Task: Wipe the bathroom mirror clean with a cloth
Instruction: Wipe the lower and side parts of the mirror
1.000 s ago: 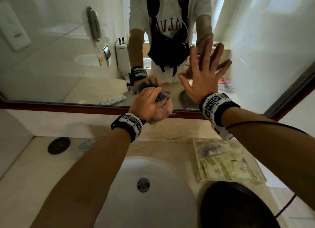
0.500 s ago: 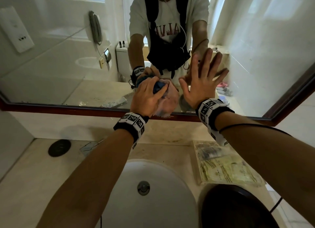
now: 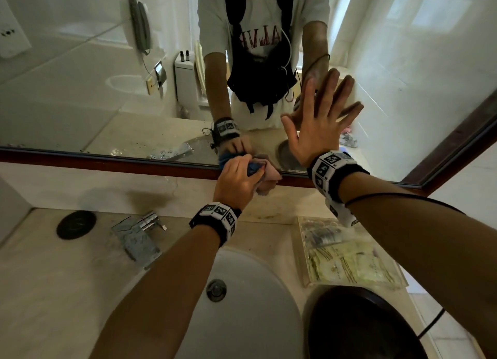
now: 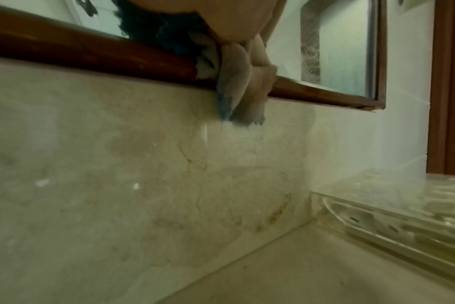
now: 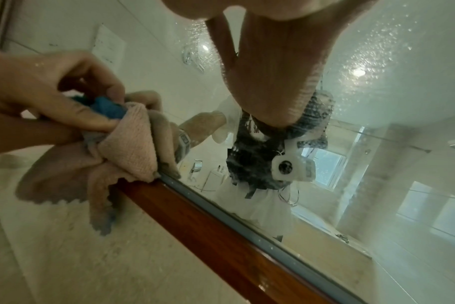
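Note:
My left hand (image 3: 236, 181) grips a bunched pink and blue cloth (image 3: 266, 175) against the bottom edge of the mirror (image 3: 80, 90), where the glass meets the brown wooden frame (image 3: 107, 161). In the right wrist view the cloth (image 5: 127, 144) drapes over the frame (image 5: 195, 216), with the left hand (image 5: 52, 92) curled round it. The left wrist view has the cloth (image 4: 237, 96) hanging below the frame onto the stone wall. My right hand (image 3: 320, 122) lies flat on the glass to the right of the cloth, fingers spread. Water droplets speckle the mirror (image 5: 377, 61).
Below the mirror a beige stone counter (image 3: 53, 291) holds a white sink (image 3: 242, 318), a chrome faucet (image 3: 139, 237), a black round disc (image 3: 76, 224) and a clear tray of sachets (image 3: 347, 254). A dark round object (image 3: 363, 329) sits at the front right.
My left hand rose a little up the glass with the cloth, then came back down to the mirror's bottom frame. The right hand stayed flat on the glass.

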